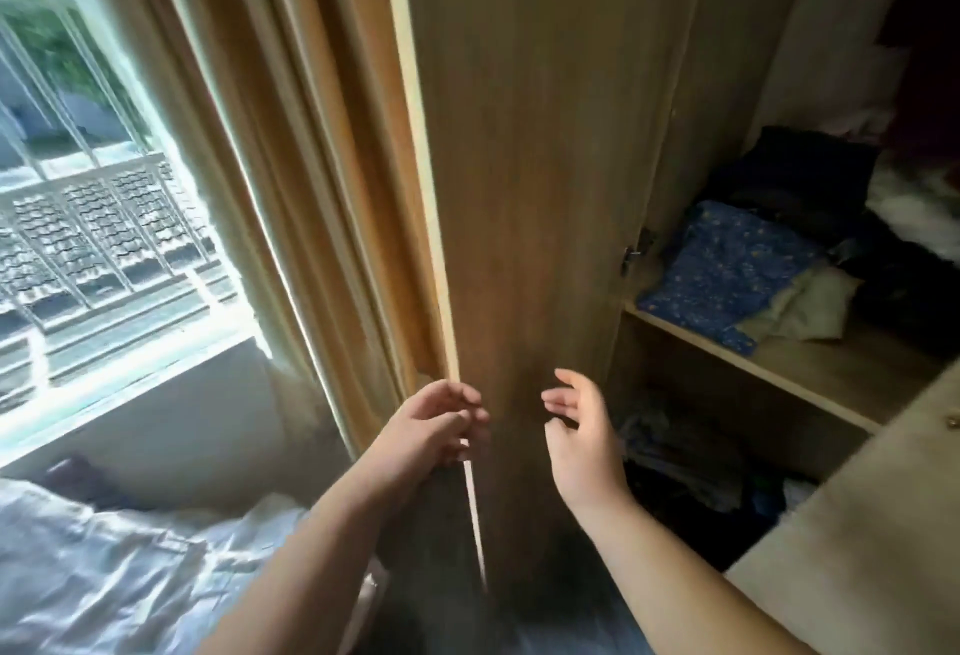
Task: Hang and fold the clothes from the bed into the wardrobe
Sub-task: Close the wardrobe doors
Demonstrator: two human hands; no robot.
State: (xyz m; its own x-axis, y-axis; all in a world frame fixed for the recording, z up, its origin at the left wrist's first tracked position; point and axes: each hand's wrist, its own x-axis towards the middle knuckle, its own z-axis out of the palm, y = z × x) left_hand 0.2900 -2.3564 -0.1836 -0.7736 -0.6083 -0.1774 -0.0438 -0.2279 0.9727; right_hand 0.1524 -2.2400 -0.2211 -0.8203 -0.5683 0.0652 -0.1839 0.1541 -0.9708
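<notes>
Bright window glare left; dim, blurred right.

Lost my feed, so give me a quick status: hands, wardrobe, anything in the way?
Left hand at the wardrobe door edge, fingers curled round it. Right hand open, holding nothing. Shelf exposed, blue patterned cloth on it. No garment in hand.

Both forearms are bare up to the frame edge; left hand and right hand ungloved.

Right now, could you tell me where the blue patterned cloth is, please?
In the head view, the blue patterned cloth lies right of centre on the wardrobe shelf, beside dark clothes.
</notes>
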